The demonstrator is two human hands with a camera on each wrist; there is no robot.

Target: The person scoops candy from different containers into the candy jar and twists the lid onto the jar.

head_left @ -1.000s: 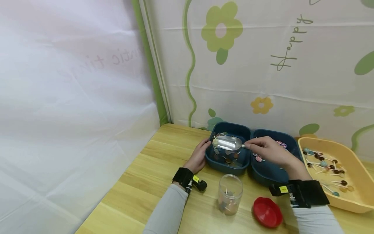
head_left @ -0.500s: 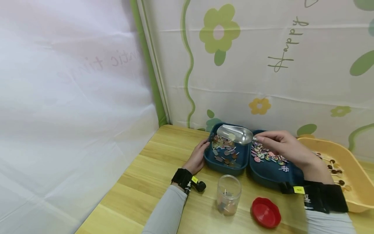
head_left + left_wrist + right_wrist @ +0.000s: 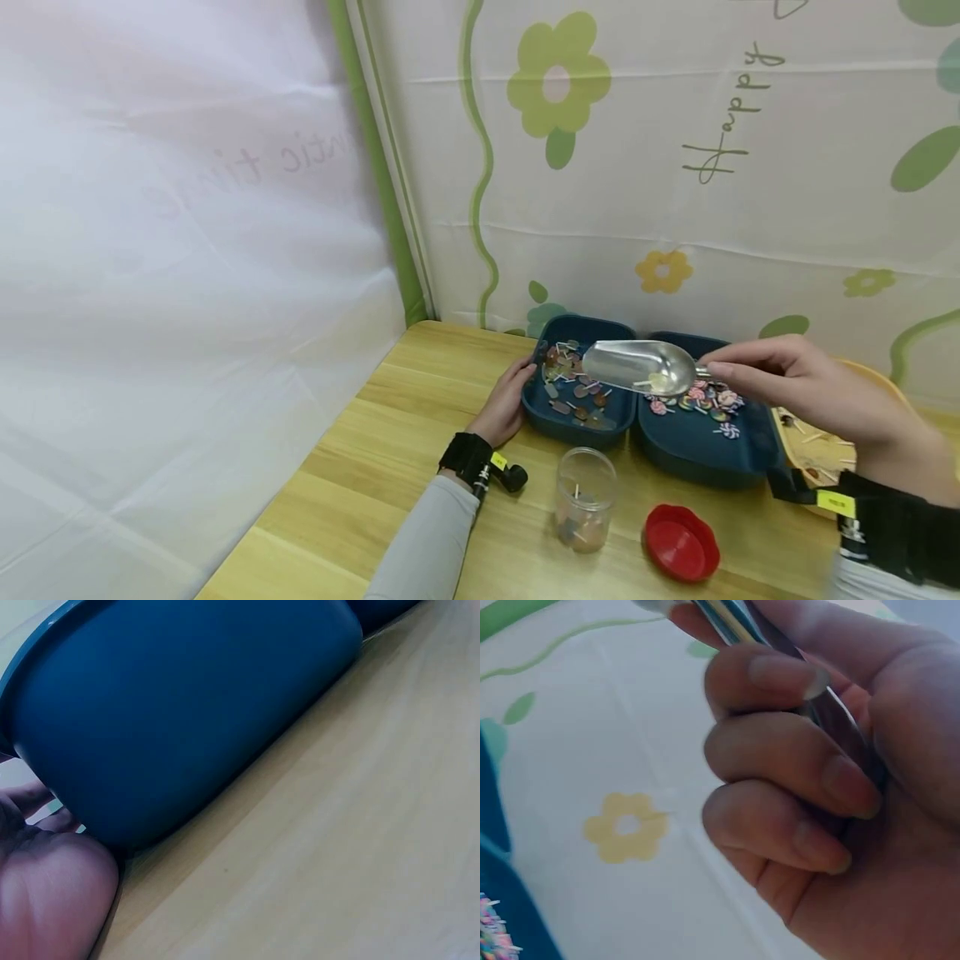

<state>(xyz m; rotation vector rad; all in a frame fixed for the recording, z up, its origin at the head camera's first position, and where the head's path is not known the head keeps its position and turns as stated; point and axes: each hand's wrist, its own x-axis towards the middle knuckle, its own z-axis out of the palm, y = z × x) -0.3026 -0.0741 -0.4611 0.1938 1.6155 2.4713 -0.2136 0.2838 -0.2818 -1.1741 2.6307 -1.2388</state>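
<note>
Right hand (image 3: pixel 813 390) grips 1 scoop (image 3: pixel 636 362) | left hand (image 3: pixel 505 406), unclenched, touches 1 of 3 trays (image 3: pixel 573 432)

Three trays (image 3: pixel 576 435) (image 3: pixel 697 468) (image 3: pixel 817 454), two hands (image 3: pixel 504 408) (image 3: pixel 825 392), one scoop (image 3: pixel 637 362), one jar (image 3: pixel 585 504), one lid (image 3: pixel 681 543)

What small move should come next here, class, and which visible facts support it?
Probably bring the metal scoop over the clear jar: the right hand holds it above the blue trays with a pale yellow candy inside, and the jar stands uncapped, partly filled, a red lid beside it.
</note>
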